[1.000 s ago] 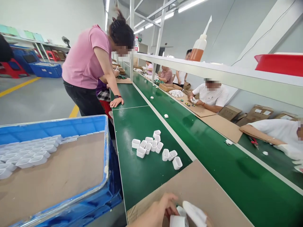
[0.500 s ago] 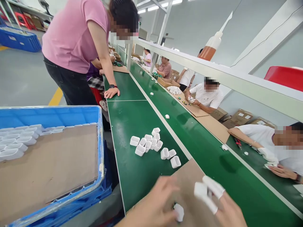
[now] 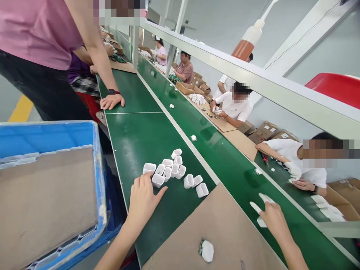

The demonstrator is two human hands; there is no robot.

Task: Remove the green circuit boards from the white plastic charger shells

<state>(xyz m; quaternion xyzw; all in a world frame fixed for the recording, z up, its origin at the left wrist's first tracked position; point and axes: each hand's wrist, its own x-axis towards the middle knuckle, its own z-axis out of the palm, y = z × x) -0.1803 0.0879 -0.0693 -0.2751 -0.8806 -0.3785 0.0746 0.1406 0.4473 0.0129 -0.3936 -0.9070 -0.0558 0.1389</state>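
Have left hand (image 3: 144,195) at white oblong plastic cups (image 3: 174,170) beyond brown flat cardboard sheet (image 3: 180,240), grip wide; right hand (image 3: 275,217) right of sheet, by white blocky piece (image 3: 261,223), can't tell if holding.

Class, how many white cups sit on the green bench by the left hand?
12 visible: nine white cups clustered by the left hand, and three grouped to their right, near the cardboard sheet. The hand might hide more.

The left hand (image 3: 144,198) hides the base of a white cup (image 3: 149,167); the right hand (image 3: 274,217) partly covers a white piece (image 3: 261,222). Left of the left hand, a blue crate (image 3: 56,137) runs out of frame.
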